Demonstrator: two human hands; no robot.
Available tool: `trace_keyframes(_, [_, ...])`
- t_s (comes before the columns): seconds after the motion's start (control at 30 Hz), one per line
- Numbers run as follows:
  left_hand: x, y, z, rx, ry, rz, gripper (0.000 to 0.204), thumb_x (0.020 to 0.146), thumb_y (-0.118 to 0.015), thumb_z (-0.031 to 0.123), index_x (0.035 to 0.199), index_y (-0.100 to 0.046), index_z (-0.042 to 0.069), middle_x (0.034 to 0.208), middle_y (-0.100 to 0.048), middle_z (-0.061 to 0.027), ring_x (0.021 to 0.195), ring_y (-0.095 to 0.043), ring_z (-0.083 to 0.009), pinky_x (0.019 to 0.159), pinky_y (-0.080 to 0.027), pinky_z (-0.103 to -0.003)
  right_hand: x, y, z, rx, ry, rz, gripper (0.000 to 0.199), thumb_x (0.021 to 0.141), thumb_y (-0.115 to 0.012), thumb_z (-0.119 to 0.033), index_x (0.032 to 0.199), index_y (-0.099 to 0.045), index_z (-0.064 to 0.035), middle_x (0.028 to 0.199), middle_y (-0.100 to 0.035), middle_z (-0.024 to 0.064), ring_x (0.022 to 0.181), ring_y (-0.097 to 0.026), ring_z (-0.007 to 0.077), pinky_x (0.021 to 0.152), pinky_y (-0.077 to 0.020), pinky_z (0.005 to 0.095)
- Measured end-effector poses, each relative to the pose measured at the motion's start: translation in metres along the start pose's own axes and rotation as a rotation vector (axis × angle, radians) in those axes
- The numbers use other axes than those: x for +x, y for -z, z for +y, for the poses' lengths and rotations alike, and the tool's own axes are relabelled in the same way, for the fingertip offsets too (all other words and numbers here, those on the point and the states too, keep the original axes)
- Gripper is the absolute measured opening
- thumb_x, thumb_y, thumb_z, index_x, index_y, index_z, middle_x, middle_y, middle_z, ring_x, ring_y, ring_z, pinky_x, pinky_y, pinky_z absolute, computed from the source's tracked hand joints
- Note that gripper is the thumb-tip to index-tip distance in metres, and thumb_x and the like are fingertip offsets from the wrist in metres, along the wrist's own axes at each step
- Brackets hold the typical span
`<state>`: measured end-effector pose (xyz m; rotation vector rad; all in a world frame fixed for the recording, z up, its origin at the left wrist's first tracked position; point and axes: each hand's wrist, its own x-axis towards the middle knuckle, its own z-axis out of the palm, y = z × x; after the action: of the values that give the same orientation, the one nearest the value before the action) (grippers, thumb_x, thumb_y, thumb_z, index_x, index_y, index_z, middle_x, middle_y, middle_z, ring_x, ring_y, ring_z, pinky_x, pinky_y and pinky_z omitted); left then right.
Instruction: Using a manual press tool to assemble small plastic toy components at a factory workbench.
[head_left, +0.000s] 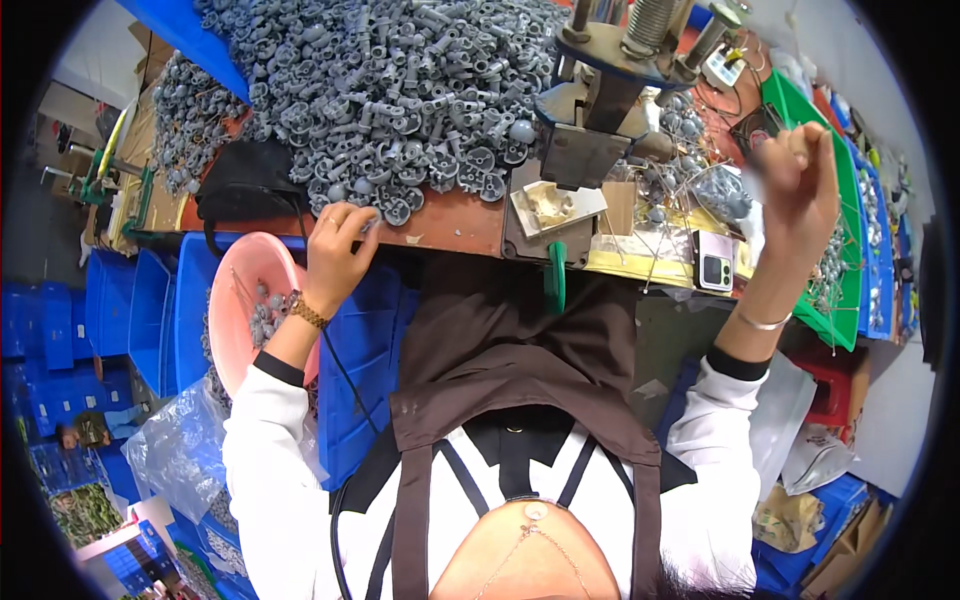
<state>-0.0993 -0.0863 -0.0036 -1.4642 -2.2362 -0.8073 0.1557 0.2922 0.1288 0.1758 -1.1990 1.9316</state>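
At the near edge of a big heap of grey plastic parts [400, 95], my left hand [340, 250] is closed, with a small grey plastic part [370, 222] partly showing at its fingertips. My right hand [805, 200] is raised at the right, beside a green tray [848, 255]. Its fingers are curled and partly smeared by motion, and what they hold, if anything, cannot be made out. Between the hands stands a metal press [595, 110]. Under its head lies a pale metal block with a hollow [550, 208], and a green handle [556, 278] hangs at the bench edge.
A pink basin [240, 300] with grey parts stands below my left forearm, among blue bins [355, 350]. A black bag [250, 180] lies left of the heap. Right of the press are a phone [713, 262] and parts with thin wires [665, 185]. A cable hangs near my left wrist.
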Motion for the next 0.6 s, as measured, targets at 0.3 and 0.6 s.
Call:
trace_keyframes(0.3, [0.071, -0.091, 0.105, -0.493, -0.043, 0.036, 0.014, 0.076, -0.073, 0.005, 0.086, -0.064, 0.002, 0.081, -0.058, -0.0105, 0.069, -0.06, -0.0232, 0.06, -0.049, -0.032, -0.051, -0.024, 0.035, 0.03, -0.016, -0.04, 0.028, 0.101, -0.039, -0.018, 0.095, -0.056, 0.0025, 0.065, -0.04, -0.0003, 0.055, -0.033, 0.0068, 0.052, -0.0305, 0.022])
trace_keyframes(0.6, [0.06, -0.119, 0.112, -0.219, -0.272, 0.115, 0.02, 0.074, -0.074, 0.009, 0.092, -0.067, 0.004, 0.101, -0.061, -0.0122, 0.092, -0.059, -0.0292, 0.085, -0.046, -0.039, -0.072, -0.009, 0.03, 0.019, -0.009, 0.065, 0.027, 0.101, -0.04, -0.017, 0.093, -0.057, 0.0033, 0.063, -0.044, 0.0006, 0.053, -0.034, 0.0072, 0.05, -0.0313, 0.022])
